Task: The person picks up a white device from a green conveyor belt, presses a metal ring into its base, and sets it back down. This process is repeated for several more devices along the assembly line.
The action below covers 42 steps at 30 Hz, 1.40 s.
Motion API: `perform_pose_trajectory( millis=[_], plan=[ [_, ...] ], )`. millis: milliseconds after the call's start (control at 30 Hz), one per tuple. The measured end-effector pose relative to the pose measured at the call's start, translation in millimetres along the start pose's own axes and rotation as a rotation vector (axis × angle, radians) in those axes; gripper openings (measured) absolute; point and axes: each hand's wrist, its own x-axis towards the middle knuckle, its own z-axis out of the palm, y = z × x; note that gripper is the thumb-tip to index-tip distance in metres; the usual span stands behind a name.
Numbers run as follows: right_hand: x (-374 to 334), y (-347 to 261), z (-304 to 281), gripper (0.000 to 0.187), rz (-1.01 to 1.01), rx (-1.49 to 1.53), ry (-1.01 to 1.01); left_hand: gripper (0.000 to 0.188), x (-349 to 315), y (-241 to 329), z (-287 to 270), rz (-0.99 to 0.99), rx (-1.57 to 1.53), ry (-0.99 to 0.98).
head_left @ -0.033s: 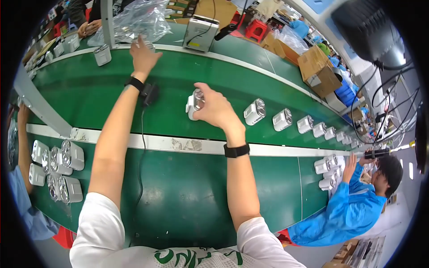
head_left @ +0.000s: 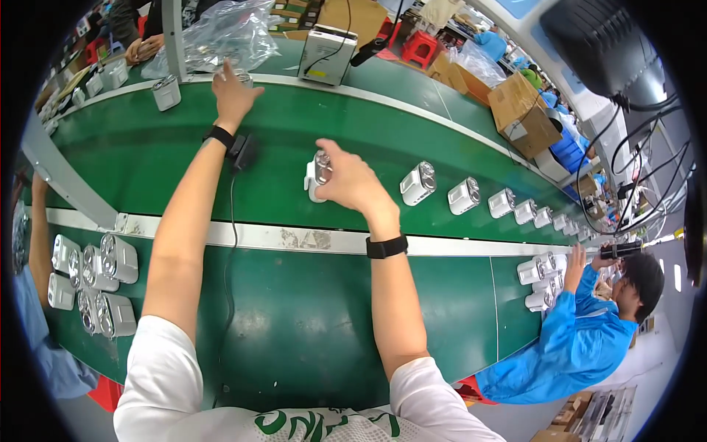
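Note:
My right hand grips a white device with shiny round silver parts on one face. Thumb and fingers lie on opposite sides of it, over the green belt. Farther away and to the left, my left hand reaches to the belt's far edge, fingers and thumb spread. Beside its fingers a similar silver-topped piece shows in part, mostly hidden by the hand. Another white device stands left of that hand.
Several like devices form a row along the belt to the right. More devices cluster at the near left. A metal rail divides belt and near table. A black cable runs from a small black box. A co-worker sits at right.

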Motion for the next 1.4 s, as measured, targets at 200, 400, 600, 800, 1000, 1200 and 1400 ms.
perform_pose_trajectory(
  millis=[200, 400, 600, 800, 1000, 1200, 1400],
  plan=[
    [-0.6, 15.9, -2.1, 0.078, 0.012, 0.029, -0.027, 0.075, 1.0, -20.2, 31.8, -0.277, -0.473, -0.394],
    [-0.6, 16.3, -7.1, 0.084, 0.029, 0.076, -0.009, 0.063, 4.3, -12.1, 15.2, -0.308, -0.434, -0.407],
    [1.7, 0.9, -25.0, 0.088, -0.202, 0.045, 0.293, 0.056, 8.2, 5.9, -26.8, -0.562, -1.334, -0.844],
    [-2.4, -28.2, -30.4, 0.091, -0.476, 0.200, 0.357, 0.043, 7.8, 73.7, -122.3, -0.084, -2.005, -1.678],
    [-2.7, -32.4, -34.4, 0.089, -0.423, 0.222, 0.448, 0.053, 8.3, 106.7, -157.7, -0.493, -1.794, -1.412],
    [-1.6, -35.7, -35.5, 0.061, -0.296, 0.402, 0.697, 0.087, 4.8, 151.0, -197.0, -0.434, -1.361, -1.017],
    [-2.9, -32.8, -36.1, 0.045, -0.339, 0.372, 0.866, 0.088, 1.0, 169.6, -196.6, -0.534, -1.458, -0.885]
  ],
)
